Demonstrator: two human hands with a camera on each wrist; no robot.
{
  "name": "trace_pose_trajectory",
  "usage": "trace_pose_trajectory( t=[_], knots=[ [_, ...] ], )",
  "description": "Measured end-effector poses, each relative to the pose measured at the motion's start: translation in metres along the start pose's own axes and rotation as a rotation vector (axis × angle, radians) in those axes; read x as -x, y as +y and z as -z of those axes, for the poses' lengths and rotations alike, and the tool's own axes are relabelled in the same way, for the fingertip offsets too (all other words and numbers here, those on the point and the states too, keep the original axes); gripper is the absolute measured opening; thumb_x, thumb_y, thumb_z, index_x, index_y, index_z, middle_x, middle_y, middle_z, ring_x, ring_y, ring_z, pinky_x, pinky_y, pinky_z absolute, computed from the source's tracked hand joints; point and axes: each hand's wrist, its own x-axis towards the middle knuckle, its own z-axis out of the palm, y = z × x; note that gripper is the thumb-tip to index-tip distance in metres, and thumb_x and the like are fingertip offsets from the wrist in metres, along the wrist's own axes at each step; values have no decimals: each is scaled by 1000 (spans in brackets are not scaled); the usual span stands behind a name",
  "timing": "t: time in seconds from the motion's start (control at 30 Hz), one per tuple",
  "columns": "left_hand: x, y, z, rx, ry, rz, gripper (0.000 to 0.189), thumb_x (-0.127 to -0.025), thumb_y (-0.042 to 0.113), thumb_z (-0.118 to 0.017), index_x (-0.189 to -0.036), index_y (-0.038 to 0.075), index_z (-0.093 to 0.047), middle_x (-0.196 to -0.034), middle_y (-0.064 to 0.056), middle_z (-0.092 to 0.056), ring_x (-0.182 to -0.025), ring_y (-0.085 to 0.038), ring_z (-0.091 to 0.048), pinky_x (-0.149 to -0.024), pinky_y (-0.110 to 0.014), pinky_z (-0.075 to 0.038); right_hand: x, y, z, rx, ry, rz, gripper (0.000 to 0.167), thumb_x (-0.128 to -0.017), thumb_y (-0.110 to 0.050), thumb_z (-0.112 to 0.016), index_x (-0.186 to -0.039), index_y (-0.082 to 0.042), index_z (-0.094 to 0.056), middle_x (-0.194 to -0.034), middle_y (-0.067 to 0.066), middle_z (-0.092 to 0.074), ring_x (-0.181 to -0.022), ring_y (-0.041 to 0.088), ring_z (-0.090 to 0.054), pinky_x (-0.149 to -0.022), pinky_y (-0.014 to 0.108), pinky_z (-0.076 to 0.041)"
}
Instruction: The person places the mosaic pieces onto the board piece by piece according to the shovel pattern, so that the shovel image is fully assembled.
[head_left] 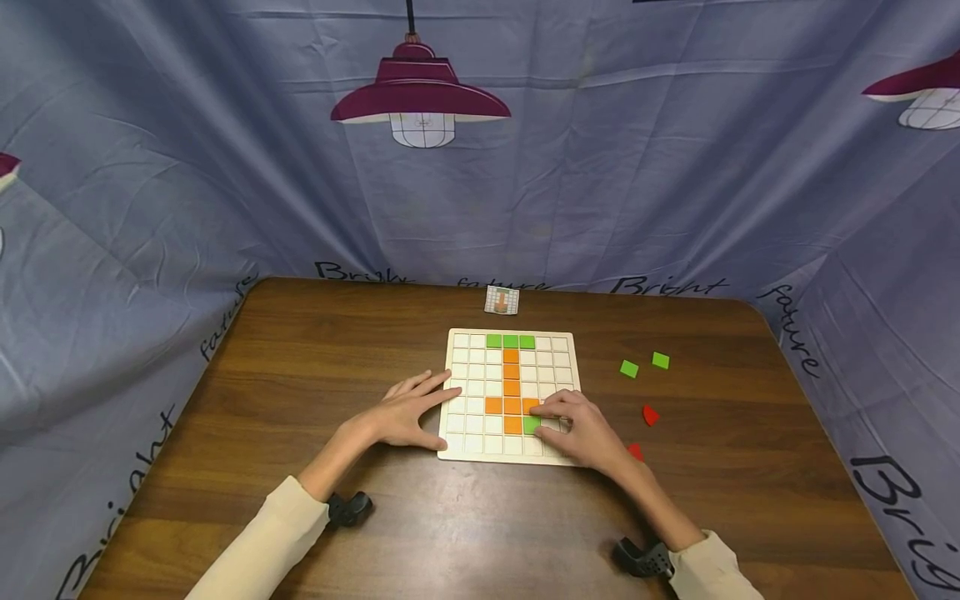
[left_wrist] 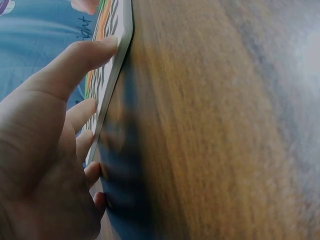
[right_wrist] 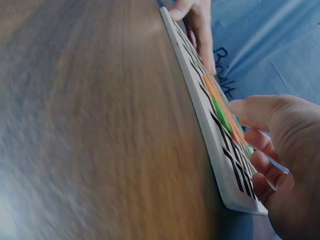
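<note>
In the head view a white grid board [head_left: 474,444] lies flat on the table. Three green square tiles [head_left: 511,342] fill part of its top row, with a column of orange tiles [head_left: 512,372] below. Another green tile [head_left: 531,424] lies lower down beside an orange one. My left hand [head_left: 405,414] rests on the board's left edge, fingers and thumb spread. The thumb [left_wrist: 102,50] presses near the corner in the left wrist view. My right hand [head_left: 581,425] is over the lower right of the board, thumb and fingertips at the lower green tile, fingers loosely bent.
Two loose green tiles [head_left: 629,368] and two red pieces [head_left: 650,415] lie right of the board. The lower red piece is partly hidden by my right hand. A small pattern card [head_left: 502,300] lies behind the board. A printed curtain [head_left: 480,208] surrounds the wooden table [head_left: 337,333].
</note>
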Motion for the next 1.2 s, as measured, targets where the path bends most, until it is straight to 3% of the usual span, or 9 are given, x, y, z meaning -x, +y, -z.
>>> trace_pose_trajectory(
  t=[0.13,0.47,0.53,0.67,0.83,1.2],
  knots=[
    [0,0,0,2,5,-4,88,-83,50,-76,-157,23,-37,-166,-1,-14,-150,-35,-8,-112,-66,-11,2,7,11,19,54,-21,26,-82,-11,-82,-108,-11,-79,-103,-4,-67,-96,18,-56,-76,37,-48],
    [1,0,-1,2,-1,3,88,-83,50,-76,-157,23,-36,-166,-1,-13,-151,-33,-7,-112,-66,-10,6,41,57,98,195,-111,28,-86,-9,-79,-113,-4,-76,-111,9,-66,-101,28,-60,-75,45,-48],
    [1,0,-1,0,-2,4,88,-83,50,-76,-157,23,-36,-166,-1,-13,-151,-33,-7,-112,-67,-11,6,52,65,108,213,-128,29,-87,-9,-78,-115,-3,-74,-112,12,-66,-104,33,-60,-79,50,-49],
    [2,-1,-2,-4,-4,6,88,-83,51,-76,-157,24,-36,-166,-1,-13,-151,-33,-7,-111,-67,-11,8,76,77,117,202,-194,35,-89,-10,-76,-121,1,-70,-119,20,-63,-107,39,-59,-88,58,-46],
    [1,-1,-3,-7,-13,10,88,-83,51,-75,-157,24,-36,-166,0,-13,-151,-32,-6,-112,-66,-11,9,96,81,144,203,-256,41,-88,-8,-77,-125,3,-66,-126,25,-58,-104,39,-58,-87,56,-45],
    [1,0,-1,-1,-5,1,88,-83,50,-76,-157,23,-37,-166,-2,-14,-151,-33,-7,-112,-66,-12,5,101,86,166,194,-266,41,-88,-8,-77,-125,5,-66,-113,23,-61,-93,32,-57,-78,46,-44]
  ],
)
